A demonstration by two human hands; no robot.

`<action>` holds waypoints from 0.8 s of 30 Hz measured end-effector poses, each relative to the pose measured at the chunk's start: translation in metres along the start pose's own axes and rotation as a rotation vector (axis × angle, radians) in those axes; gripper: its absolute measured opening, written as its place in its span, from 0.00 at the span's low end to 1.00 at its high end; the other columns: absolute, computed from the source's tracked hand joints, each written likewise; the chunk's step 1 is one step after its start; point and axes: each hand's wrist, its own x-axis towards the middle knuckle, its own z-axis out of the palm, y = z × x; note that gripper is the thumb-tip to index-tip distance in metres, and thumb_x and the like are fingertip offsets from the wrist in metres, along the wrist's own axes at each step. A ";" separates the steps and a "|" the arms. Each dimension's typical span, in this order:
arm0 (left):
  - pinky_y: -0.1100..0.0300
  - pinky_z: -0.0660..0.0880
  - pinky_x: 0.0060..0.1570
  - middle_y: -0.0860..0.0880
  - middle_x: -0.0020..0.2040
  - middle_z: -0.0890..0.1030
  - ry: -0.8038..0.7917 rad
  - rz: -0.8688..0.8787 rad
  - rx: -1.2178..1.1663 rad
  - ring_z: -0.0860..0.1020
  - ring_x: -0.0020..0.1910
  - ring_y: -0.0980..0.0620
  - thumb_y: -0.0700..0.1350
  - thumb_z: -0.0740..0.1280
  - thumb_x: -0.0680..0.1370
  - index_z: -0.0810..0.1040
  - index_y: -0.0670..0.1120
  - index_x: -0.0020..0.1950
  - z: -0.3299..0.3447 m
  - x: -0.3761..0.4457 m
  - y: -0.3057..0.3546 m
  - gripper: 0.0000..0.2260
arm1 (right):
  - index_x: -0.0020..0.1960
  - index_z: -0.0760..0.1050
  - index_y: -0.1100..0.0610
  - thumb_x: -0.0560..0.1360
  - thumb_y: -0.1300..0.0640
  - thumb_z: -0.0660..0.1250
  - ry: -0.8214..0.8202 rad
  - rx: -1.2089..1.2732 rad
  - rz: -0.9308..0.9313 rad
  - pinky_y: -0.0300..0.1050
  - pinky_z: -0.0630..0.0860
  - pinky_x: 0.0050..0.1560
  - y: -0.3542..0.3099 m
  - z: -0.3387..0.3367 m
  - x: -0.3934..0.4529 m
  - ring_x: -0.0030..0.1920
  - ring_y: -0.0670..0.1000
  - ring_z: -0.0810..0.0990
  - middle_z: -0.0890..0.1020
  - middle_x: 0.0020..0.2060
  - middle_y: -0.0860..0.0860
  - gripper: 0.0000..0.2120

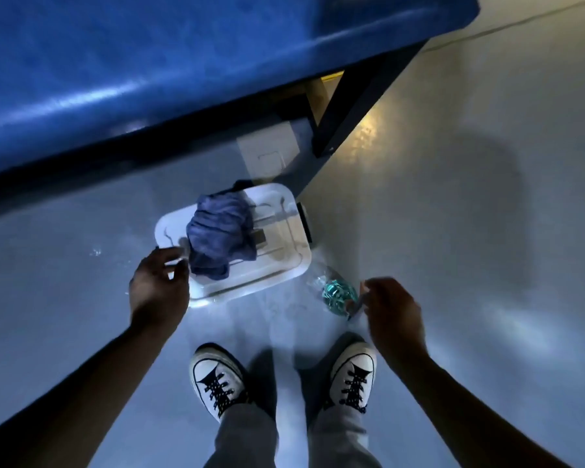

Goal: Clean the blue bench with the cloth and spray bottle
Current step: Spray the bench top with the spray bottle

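Note:
The blue padded bench (pixel 149 62) fills the upper left. A crumpled blue cloth (pixel 218 234) lies on the lid of a clear plastic bin (pixel 284 251) on the floor in front of it. A clear spray bottle (pixel 335 293) with teal liquid lies on the floor right of the bin. My left hand (pixel 159 285) hovers at the bin's left edge, fingers apart, just left of the cloth and holding nothing. My right hand (pixel 392 315) hangs just right of the bottle's head, fingers loosely curled; it looks apart from the bottle, though motion blur obscures this.
The bench's dark metal leg (pixel 348 116) stands on the floor beyond the bin, with a pale box (pixel 267 153) under the bench. My two white sneakers (pixel 217 380) stand close behind the bin. Grey glossy floor (pixel 487 248) stretches to the right.

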 end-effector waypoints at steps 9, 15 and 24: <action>0.57 0.81 0.48 0.41 0.43 0.85 -0.056 -0.071 -0.233 0.86 0.41 0.47 0.26 0.63 0.79 0.83 0.45 0.51 0.028 -0.048 -0.014 0.16 | 0.79 0.59 0.48 0.73 0.52 0.77 -0.119 -0.328 -0.178 0.51 0.80 0.59 0.113 0.007 0.046 0.66 0.51 0.77 0.73 0.73 0.52 0.41; 0.70 0.78 0.39 0.49 0.38 0.85 -0.031 0.005 -0.385 0.82 0.34 0.61 0.28 0.62 0.82 0.82 0.40 0.52 0.078 -0.072 -0.007 0.11 | 0.77 0.61 0.43 0.67 0.47 0.81 -0.125 -0.214 -0.432 0.49 0.76 0.60 0.104 0.048 0.066 0.71 0.49 0.71 0.68 0.75 0.42 0.45; 0.63 0.77 0.44 0.46 0.42 0.84 -0.090 0.008 -0.408 0.82 0.38 0.53 0.29 0.62 0.81 0.82 0.51 0.48 0.095 -0.093 0.028 0.18 | 0.69 0.75 0.51 0.63 0.49 0.83 -0.080 -0.261 -0.593 0.50 0.83 0.56 0.098 0.031 0.061 0.64 0.53 0.80 0.77 0.70 0.48 0.37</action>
